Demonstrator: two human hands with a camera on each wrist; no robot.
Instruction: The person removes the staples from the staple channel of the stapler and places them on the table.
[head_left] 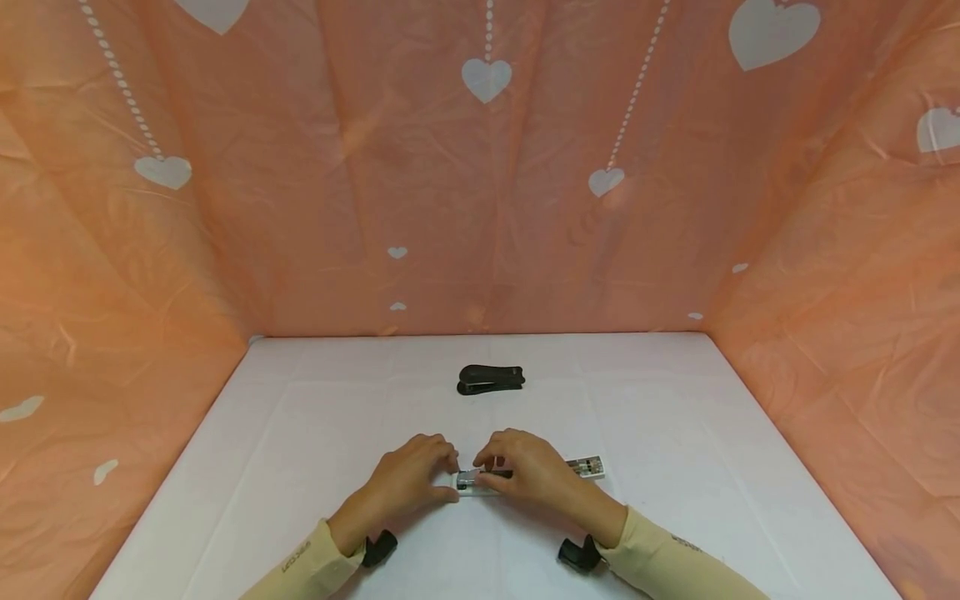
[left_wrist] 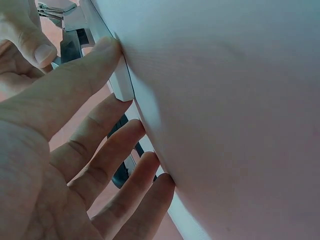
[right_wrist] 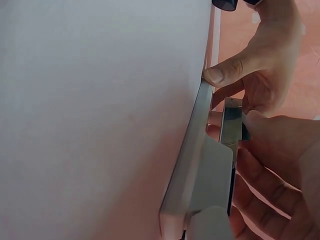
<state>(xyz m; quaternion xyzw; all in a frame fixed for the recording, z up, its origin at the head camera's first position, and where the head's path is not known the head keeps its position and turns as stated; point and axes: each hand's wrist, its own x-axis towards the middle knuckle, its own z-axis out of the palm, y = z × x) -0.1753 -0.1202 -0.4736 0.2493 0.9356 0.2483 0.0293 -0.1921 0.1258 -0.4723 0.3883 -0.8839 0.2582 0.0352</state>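
A white stapler (head_left: 588, 468) lies folded open on the white table, its metal magazine (right_wrist: 231, 122) bare. At its left end, my left hand (head_left: 411, 471) holds the base, thumb on the near edge and fingers along the far side. My right hand (head_left: 531, 467) reaches over the middle, thumb and fingers pinching at the magazine. Between those fingers shows a dark part, mostly covered by the hand. In the left wrist view, the left thumb (left_wrist: 100, 55) presses the base's edge, and its other fingertips rest on the table.
Behind both hands, a black stapler (head_left: 491, 379) lies on the white tabletop (head_left: 360, 392). Orange cloth with white hearts (head_left: 480, 208) hangs at the back and both sides. A black strap-on camera (head_left: 577, 554) sits at the right wrist, another (head_left: 380, 548) at the left.
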